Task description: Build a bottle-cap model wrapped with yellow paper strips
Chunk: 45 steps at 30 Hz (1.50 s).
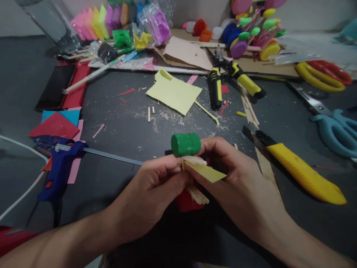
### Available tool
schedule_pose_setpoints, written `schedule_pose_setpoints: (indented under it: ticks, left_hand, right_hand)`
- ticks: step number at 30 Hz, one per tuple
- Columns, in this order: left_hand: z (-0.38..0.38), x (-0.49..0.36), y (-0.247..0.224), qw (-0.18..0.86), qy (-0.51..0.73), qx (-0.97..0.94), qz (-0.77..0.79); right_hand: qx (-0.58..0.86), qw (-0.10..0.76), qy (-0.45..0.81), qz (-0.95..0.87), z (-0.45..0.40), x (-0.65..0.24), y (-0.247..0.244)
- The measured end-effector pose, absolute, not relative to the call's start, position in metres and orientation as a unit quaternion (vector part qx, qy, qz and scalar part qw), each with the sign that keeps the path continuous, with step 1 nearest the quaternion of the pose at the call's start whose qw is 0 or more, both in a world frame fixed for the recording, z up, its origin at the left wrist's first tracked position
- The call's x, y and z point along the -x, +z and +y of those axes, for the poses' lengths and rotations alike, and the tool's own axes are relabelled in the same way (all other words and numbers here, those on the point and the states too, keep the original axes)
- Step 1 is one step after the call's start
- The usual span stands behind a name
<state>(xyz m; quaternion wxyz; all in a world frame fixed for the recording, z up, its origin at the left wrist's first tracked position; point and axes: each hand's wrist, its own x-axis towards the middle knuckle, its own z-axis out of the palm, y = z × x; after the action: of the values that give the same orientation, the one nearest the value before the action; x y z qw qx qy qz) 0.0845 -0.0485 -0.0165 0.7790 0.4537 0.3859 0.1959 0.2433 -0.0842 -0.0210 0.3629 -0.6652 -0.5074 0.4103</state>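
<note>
Between both hands is a small craft piece made of green bottle caps (186,144), thin wooden sticks (198,196) and a red part (185,203) underneath. My left hand (158,186) pinches its left side, thumb against the sticks. From the other side my right hand (237,175) grips the piece, its thumb along a yellow paper strip (210,173) that sticks out to the right. The right fingertips are partly hidden behind the caps and sticks.
A blue glue gun (57,163) lies left, a yellow utility knife (305,171) and blue-handled scissors (338,130) right. Beyond the hands are a yellow paper sheet (175,91), pliers (216,87) and scattered shavings. Colourful clay packs (95,22) and caps (206,35) line the back.
</note>
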Motion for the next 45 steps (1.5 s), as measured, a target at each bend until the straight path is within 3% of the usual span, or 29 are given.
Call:
schedule_pose_setpoints:
  ticks: [28, 39, 45]
  left_hand:
    - [-0.046, -0.0824, -0.0185, 0.787, 0.176, -0.458, 0.374]
    - [-0.0493, -0.0878, -0.0145, 0.798, 0.19, -0.429, 0.379]
    - [-0.0505, -0.0874, -0.0152, 0.792, 0.208, -0.439, 0.37]
  right_hand:
    - [0.679, 0.344, 0.339, -0.553, -0.0845, -0.2435, -0.0188]
    - [0.668, 0.382, 0.354, -0.531, -0.0836, -0.2433, -0.018]
    - [0.629, 0.369, 0.423, -0.537, -0.083, -0.2446, -0.0188]
